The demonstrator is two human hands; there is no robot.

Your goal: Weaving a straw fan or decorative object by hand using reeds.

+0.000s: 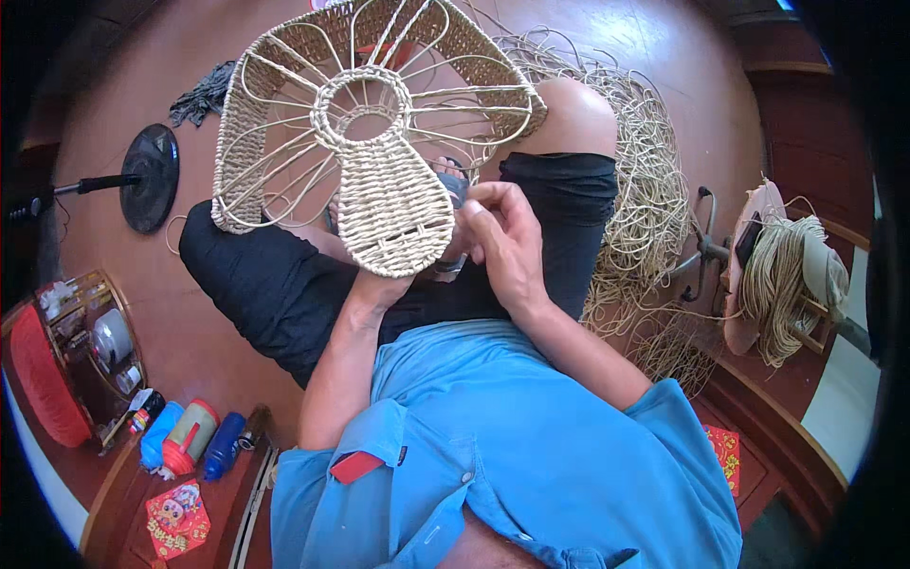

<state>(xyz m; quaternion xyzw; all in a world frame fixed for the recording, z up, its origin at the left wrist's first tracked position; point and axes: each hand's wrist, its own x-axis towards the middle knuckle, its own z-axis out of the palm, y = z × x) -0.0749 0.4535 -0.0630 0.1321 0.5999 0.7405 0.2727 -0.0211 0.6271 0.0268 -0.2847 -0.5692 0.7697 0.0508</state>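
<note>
A pale woven basket piece (237, 161) tilts across my lap, with a braided rim, open loops of cord and a round ring (409, 106) in the middle. From the ring a densely woven, rounded panel (393, 204) reaches toward me, a narrow slit crossing its near end. My left hand (384, 283) passes underneath this panel; only the wrist and heel show clearly, and its fingers are hidden. Just right of the panel's edge, my right hand (509, 232) is closed with thumb and fingers pinched together. Whatever is between those fingertips is too small to make out.
A big heap of loose cord (640, 190) lies on the floor at right, near a stand holding coiled cord (782, 280). At left are a round black fan base (150, 178), a grey cloth (204, 95), a rack (104, 332) and several bottles, including a blue one (225, 446).
</note>
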